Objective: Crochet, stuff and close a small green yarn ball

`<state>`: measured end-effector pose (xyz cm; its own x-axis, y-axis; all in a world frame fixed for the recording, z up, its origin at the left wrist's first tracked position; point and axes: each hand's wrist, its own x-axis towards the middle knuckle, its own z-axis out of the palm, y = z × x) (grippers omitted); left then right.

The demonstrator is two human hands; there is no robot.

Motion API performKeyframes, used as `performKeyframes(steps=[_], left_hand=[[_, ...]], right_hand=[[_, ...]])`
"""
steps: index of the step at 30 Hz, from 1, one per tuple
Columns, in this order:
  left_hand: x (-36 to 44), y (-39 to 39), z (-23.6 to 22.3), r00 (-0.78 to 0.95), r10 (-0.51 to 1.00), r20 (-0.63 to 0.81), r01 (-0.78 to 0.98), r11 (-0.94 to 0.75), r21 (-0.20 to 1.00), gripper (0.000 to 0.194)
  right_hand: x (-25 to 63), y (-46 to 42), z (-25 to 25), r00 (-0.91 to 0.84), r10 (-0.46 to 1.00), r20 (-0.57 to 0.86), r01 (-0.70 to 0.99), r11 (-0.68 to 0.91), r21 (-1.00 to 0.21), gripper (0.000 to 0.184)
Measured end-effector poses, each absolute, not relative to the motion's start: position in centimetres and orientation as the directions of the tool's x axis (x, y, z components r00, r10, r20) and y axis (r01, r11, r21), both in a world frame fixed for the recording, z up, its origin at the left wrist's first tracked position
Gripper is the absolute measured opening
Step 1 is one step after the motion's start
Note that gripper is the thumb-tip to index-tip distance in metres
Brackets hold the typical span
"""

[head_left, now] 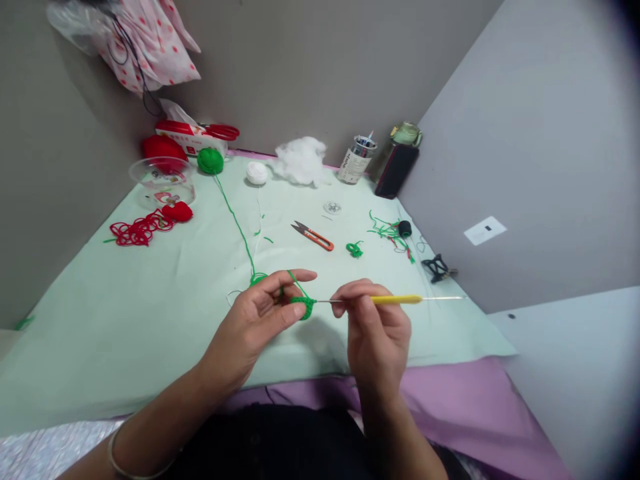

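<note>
My left hand (pixel 260 313) pinches a small green crochet piece (pixel 303 307) between thumb and fingers. Green yarn runs up over its raised index finger. In my right hand (pixel 375 327) is a crochet hook (pixel 397 300) with a yellow handle, gripped like a pen. Its thin metal shaft points left and its tip meets the edge of the green piece. Behind my left hand lies some loose green yarn (pixel 259 277), and a strand leads back from there to a green yarn ball (pixel 210 161).
Orange-handled thread snips (pixel 313 236) lie mid-table, near a small green crocheted bit (pixel 355 249). Farther back are a white yarn ball (pixel 257 173), white stuffing (pixel 301 161) and a pen tin (pixel 357 160). Red yarn (pixel 135 230) and a clear tub (pixel 163 183) stand left; yarn scraps (pixel 385 229) lie right.
</note>
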<state>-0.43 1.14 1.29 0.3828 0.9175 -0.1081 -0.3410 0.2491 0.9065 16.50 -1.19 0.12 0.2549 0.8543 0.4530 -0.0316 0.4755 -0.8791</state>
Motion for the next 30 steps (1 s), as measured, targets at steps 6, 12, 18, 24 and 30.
performKeyframes(steps=[6, 12, 18, 24, 30], left_hand=[[0.0, 0.8, 1.0, 0.472, 0.879, -0.073, -0.361, 0.268, 0.893, 0.036], [0.7, 0.7, 0.9, 0.364, 0.924, -0.118, -0.410, 0.272, 0.871, 0.037], [1.0, 1.1, 0.8, 0.561, 0.801, -0.210, -0.535, 0.544, 0.647, 0.042], [0.7, 1.9, 0.7, 0.640, 0.752, -0.157, -0.568, 0.601, 0.563, 0.044], [-0.1, 2.1, 0.5, 0.592, 0.796, -0.125, -0.536, 0.504, 0.677, 0.035]], right_hand=[[16.2, -0.8, -0.3, 0.171, 0.891, 0.421, -0.137, 0.444, -0.885, 0.016], [15.5, -1.5, -0.9, 0.161, 0.770, 0.617, 0.267, 0.568, -0.778, 0.023], [15.5, -1.7, -1.6, 0.073, 0.622, 0.780, 0.510, 0.649, -0.565, 0.037], [16.1, -1.3, -0.6, 0.220, 0.753, 0.620, 0.121, 0.610, -0.783, 0.022], [17.1, -1.0, -0.2, 0.261, 0.870, 0.418, -0.182, 0.469, -0.864, 0.016]])
